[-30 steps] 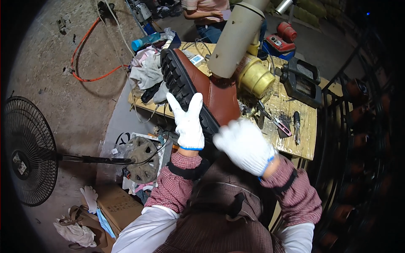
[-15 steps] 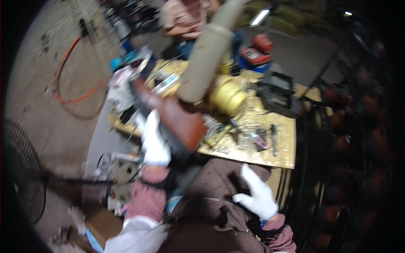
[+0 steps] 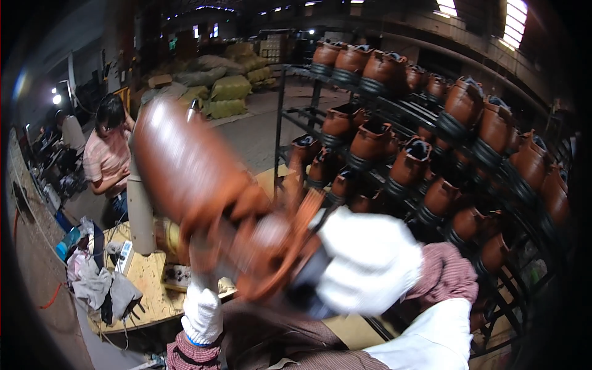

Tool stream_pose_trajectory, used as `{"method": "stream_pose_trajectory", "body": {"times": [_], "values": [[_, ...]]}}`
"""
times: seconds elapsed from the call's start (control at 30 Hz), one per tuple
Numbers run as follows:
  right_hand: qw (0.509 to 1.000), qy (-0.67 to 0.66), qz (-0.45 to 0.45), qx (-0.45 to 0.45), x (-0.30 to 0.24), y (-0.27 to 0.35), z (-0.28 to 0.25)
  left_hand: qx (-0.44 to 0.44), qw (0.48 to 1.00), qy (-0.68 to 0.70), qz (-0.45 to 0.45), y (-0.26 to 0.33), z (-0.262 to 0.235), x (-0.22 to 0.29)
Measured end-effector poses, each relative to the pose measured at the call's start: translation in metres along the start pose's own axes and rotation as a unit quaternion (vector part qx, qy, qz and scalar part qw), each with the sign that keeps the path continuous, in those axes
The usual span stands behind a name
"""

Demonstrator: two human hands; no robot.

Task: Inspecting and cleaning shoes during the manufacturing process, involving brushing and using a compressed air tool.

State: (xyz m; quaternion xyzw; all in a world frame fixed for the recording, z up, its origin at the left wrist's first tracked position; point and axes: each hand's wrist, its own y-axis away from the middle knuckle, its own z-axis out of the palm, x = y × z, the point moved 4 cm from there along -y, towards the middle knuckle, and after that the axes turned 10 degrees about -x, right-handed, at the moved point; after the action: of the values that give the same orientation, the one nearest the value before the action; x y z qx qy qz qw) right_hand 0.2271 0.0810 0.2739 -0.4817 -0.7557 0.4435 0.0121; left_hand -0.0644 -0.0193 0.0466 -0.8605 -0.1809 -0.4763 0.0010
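Note:
A brown leather boot [image 3: 191, 179], blurred by motion, is raised in front of me with its toe up and to the left. My right hand [image 3: 370, 262], in a white glove, grips the boot at its open ankle end. In its own white glove, my left hand [image 3: 202, 308] reaches up from below and holds the underside of the boot near the middle. The fingertips of that hand are hidden behind the boot.
A dark metal rack [image 3: 280, 117] filled with several brown boots [image 3: 407, 163] spans the right side. A wooden workbench [image 3: 148, 290] with rags [image 3: 92, 283] and a pale upright post [image 3: 140, 216] sits lower left. A person in a pink shirt [image 3: 108, 160] stands beyond it.
My view has swung up from the workbench toward the boot rack. The boot has been lifted off the post, and my right hand has come up from my lap to grip it.

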Motion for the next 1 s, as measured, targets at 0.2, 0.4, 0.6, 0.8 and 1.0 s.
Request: {"method": "stream_pose_trajectory", "body": {"times": [0.2, 0.4, 0.6, 0.8, 1.0], "values": [[-0.504, -0.856, -0.113, 0.027, -0.037, -0.055, -0.155, -0.129, 0.86, 0.388, 0.306, -0.012, 0.047, 0.093], [-0.451, -0.678, -0.57, 0.112, 0.043, -0.031, -0.354, -0.248, 0.863, 0.329, 0.291, -0.062, 0.097, -0.082], [-0.417, -0.833, -0.356, -0.069, 0.133, -0.031, -0.345, -0.052, 0.923, 0.337, 0.18, -0.027, 0.064, -0.046], [-0.452, -0.713, -0.533, -0.055, 0.179, -0.033, -0.369, -0.013, 0.86, 0.51, 0.023, -0.039, 0.063, -0.052], [-0.612, -0.752, -0.244, -0.01, 0.124, 0.015, -0.259, -0.095, 0.909, 0.363, 0.183, -0.044, 0.094, 0.032]]}}
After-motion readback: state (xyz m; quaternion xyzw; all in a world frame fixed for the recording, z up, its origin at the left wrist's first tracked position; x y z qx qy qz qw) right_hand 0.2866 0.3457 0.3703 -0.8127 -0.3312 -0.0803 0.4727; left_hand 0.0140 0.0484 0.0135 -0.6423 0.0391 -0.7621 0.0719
